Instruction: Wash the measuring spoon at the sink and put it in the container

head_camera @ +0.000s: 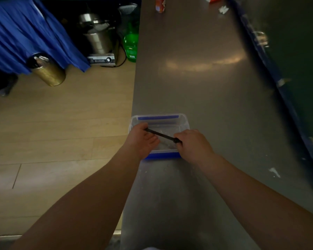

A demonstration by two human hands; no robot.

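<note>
A clear plastic container point(183, 121) with blue clips sits at the left edge of a steel counter. A black measuring spoon point(161, 135) is held level just over the container's opening. My left hand point(143, 139) grips one end of the spoon at the container's left side. My right hand point(193, 145) pinches the other end near the front right corner. The spoon's bowl is hidden by my fingers, so I cannot tell which end it is on.
The long steel counter point(206, 78) stretches ahead, with an orange can point(160, 5) far off. A blue-edged dark wall point(278, 69) runs along the right. Left of the counter is wooden floor with a gold bin point(47, 71), a steel cooker point(98, 40) and a green bottle point(131, 44).
</note>
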